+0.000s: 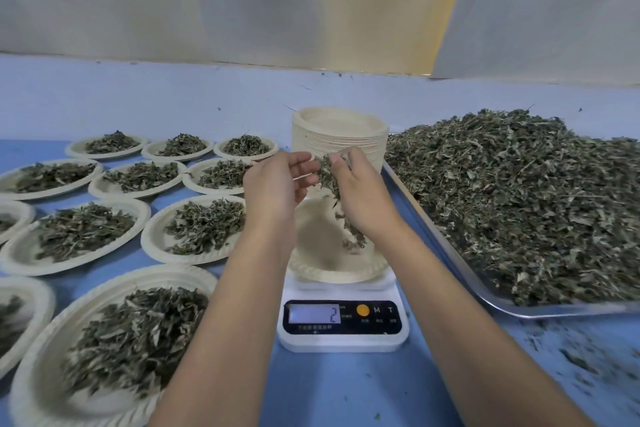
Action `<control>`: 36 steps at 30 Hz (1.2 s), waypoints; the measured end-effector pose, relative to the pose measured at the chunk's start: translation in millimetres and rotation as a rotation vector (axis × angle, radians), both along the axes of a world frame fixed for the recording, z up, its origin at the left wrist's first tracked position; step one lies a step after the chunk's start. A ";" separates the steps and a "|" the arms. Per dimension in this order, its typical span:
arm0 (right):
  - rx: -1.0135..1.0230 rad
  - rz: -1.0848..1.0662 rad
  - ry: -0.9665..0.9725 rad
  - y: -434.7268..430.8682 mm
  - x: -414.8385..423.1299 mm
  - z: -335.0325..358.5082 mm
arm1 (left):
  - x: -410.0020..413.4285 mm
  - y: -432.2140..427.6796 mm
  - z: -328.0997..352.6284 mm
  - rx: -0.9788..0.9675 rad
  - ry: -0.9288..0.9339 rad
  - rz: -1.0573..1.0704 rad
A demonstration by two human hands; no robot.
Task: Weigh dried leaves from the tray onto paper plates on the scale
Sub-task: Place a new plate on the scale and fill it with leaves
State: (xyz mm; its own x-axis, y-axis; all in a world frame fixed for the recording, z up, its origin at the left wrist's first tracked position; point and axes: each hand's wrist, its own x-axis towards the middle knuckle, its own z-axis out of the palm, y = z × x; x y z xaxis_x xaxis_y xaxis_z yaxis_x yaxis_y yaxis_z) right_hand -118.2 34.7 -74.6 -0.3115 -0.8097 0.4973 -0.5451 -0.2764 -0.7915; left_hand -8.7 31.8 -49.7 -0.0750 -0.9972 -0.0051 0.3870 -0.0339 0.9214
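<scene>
A white digital scale (343, 322) stands in the middle of the blue table, its display reading 2. On it sits a paper plate (322, 253) with a few dried leaves (353, 236) falling into it. Above the plate, my right hand (363, 194) grips a clump of dried leaves (327, 175). My left hand (277, 184) is beside it with relaxed fingers, its fingertips touching the clump. A metal tray (450, 253) heaped with dried leaves (519, 201) lies to the right.
A tall stack of paper plates (339, 135) stands behind the scale. Several plates filled with leaves (131, 336) cover the table's left side. Loose leaf crumbs (571, 357) lie at the front right. A white sheet hangs behind the table.
</scene>
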 end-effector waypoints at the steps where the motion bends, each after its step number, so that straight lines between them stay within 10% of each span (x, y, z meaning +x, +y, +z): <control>1: 0.026 0.013 0.005 1.0 -0.8 -0.5 | 0.0 -0.1 0.1 -0.001 0.001 -0.001; 21: 0.089 0.110 -0.027 5.8 -9.4 -1.9 | 2.2 -2.0 -2.1 0.021 -0.008 0.009; 28: -0.008 0.198 -0.453 11.8 -10.2 7.6 | -0.9 -1.0 -2.1 0.020 -0.018 0.013; 36: 0.030 0.181 -0.490 15.7 -10.6 11.4 | 0.2 -2.4 -2.3 0.018 -0.036 0.015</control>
State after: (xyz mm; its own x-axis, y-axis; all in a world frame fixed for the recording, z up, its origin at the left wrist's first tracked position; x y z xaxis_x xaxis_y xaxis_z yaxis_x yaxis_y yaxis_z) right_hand -128.8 50.4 -63.2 -0.3559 -0.8838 0.3036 -0.0542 -0.3048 -0.9509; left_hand -8.4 29.3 -52.1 -0.0591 -0.9979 -0.0254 0.3544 -0.0448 0.9340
